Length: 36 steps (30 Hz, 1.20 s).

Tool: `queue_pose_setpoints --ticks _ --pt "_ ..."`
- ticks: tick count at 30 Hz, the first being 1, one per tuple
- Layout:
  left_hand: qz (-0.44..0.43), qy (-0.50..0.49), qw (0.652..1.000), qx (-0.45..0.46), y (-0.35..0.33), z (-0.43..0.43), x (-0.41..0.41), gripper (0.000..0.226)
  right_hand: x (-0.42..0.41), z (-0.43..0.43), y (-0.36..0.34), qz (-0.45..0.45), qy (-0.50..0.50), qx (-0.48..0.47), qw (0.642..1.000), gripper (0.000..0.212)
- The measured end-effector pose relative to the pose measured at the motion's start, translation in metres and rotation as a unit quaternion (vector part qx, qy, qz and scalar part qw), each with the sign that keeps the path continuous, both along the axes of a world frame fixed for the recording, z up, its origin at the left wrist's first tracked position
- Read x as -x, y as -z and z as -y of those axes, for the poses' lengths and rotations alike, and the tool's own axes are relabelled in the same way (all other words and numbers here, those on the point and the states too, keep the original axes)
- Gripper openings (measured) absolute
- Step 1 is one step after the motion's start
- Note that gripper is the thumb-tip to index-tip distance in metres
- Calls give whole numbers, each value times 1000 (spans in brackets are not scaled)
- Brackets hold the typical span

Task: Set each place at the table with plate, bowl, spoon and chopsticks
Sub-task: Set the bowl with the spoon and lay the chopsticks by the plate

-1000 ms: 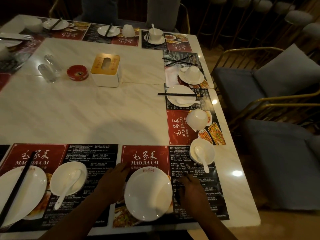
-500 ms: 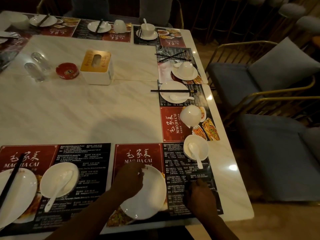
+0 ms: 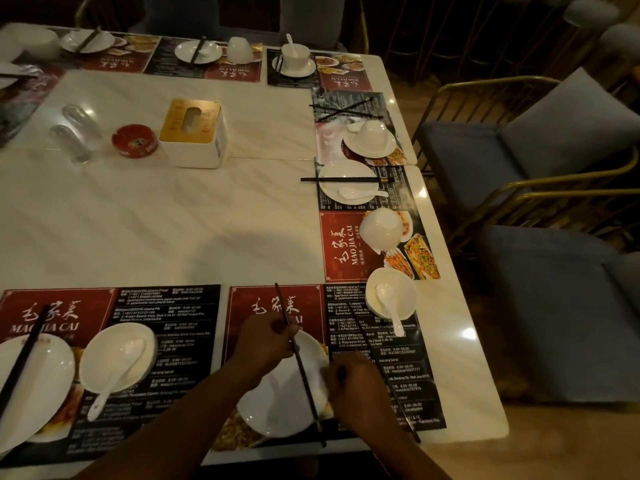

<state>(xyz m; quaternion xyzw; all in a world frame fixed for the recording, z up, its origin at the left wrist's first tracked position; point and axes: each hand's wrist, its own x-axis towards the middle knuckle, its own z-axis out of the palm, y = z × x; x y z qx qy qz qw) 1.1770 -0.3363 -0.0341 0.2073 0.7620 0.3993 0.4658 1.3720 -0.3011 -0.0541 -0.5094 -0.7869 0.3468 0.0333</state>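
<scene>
The fingers (image 3: 278,328) of the left hand (image 3: 266,344) pinch a dark chopstick (image 3: 304,375) about a third of the way down from its far tip. The stick slants across the white plate (image 3: 273,410), with its near end past the plate's rim. The right hand (image 3: 356,389) sits curled at the plate's right edge. A second chopstick (image 3: 410,427) runs out from under it toward the near corner of the placemat (image 3: 408,375), but whether those fingers grip it cannot be told.

The sticks look thin, stiff, light and smooth, so they probably roll and slide easily on glazed china. A hold nearer the middle, with both together, should keep them parallel. The plate looks breakable and slick, and is best steadied at the rim. The bowl (image 3: 408,289), with a spoon (image 3: 389,306) in it, stands on the mat's far right corner on the pale table (image 3: 173,220).
</scene>
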Motion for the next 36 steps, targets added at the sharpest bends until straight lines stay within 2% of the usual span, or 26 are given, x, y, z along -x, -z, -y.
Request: queue_pose_setpoints --ticks 2,5,7,14,17,22,24,28,31,36 --pt "-29 11 999 14 5 6 11 11 -17 -9 6 61 22 -38 997 3" --pt "-54 30 998 34 13 9 20 15 -41 -20 18 138 66 -74 985 27" --pt "-62 43 996 44 20 8 23 21 -46 -23 22 150 84 -67 983 34" --pt "-69 70 994 41 34 9 22 30 -35 -28 13 162 62 -44 984 34" --pt "-96 86 991 40 39 10 24 34 -29 -29 10 142 69 -17 987 22" --pt "-107 86 989 52 44 15 28 39 3 -10 -5 32 92 64 993 9" --pt "-103 87 990 44 45 18 29 41 21 3 -8 9 73 97 993 10" --pt "-105 84 991 23 48 21 28 38 46 16 6 15 21 79 997 13" --pt "-152 96 984 3 44 26 29 37 54 21 12 30 10 82 996 7" --pt "-258 91 962 -3 40 39 41 31 61 27 14 19 26 71 997 11"
